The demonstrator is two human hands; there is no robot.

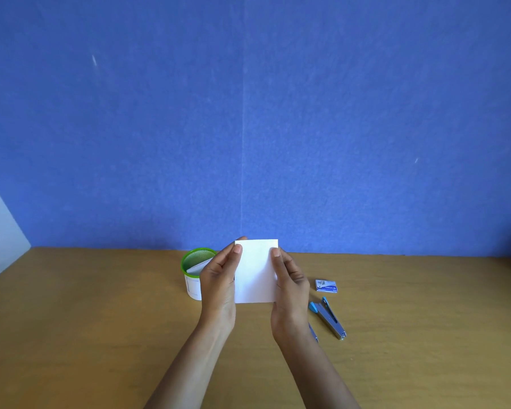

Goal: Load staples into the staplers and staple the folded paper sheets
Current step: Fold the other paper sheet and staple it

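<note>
Both hands clamp a folded white paper sheet (255,271) at lower centre of the frame — left hand (219,278) on its left edge, right hand (291,286) on its right, thumbs on the front. The sheet is upright, plain and held above the wooden table (86,320). A blue stapler (328,317) lies open at lower right — staple box (326,285) just above it.

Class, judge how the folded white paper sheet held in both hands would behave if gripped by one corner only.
The folded white paper sheet probably droops slightly; it looks thin. Folding likely stiffens it, since it stands flat between the left hand and right hand. It seems very light.
</note>
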